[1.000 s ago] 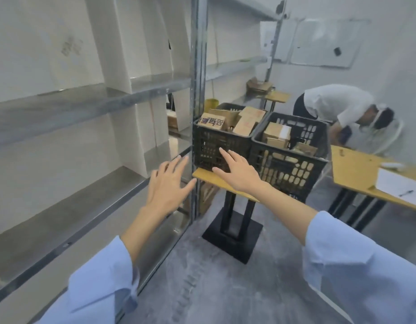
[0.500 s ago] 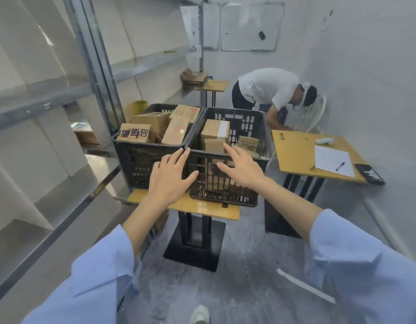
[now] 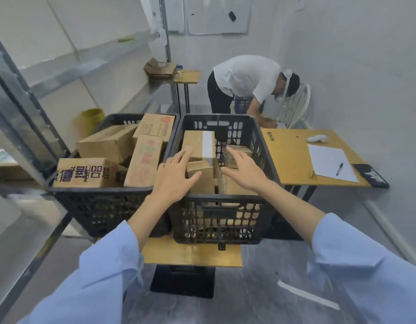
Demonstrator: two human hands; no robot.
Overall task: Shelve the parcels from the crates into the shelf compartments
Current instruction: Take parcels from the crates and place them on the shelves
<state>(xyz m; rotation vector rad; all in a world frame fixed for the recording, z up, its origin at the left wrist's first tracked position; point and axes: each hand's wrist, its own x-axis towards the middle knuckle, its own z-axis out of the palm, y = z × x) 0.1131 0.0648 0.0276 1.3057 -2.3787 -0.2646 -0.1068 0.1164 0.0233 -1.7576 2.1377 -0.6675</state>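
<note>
Head view: left hand (image 3: 176, 176) and right hand (image 3: 245, 170) hover over right crate (image 3: 225, 198), fingers spread, nothing held. Small parcel (image 3: 201, 177) in crate between them, seems to stand on end. Left thumb just beside its left edge, so left hand nearer. Taped parcel (image 3: 197, 142) behind, under left fingertips; contact unclear. Shelf (image 3: 69, 71) off to left.

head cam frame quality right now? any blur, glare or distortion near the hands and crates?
Head view: the right hand is motion-smeared at the fingertips, while the left hand is sharper. Head view: wide-angle distortion slants the shelf upright near the left edge, and that side looks smeared. Head view: soft, even light with no hard shadows or glare. The print on the large-lettered parcel is legible.
</note>
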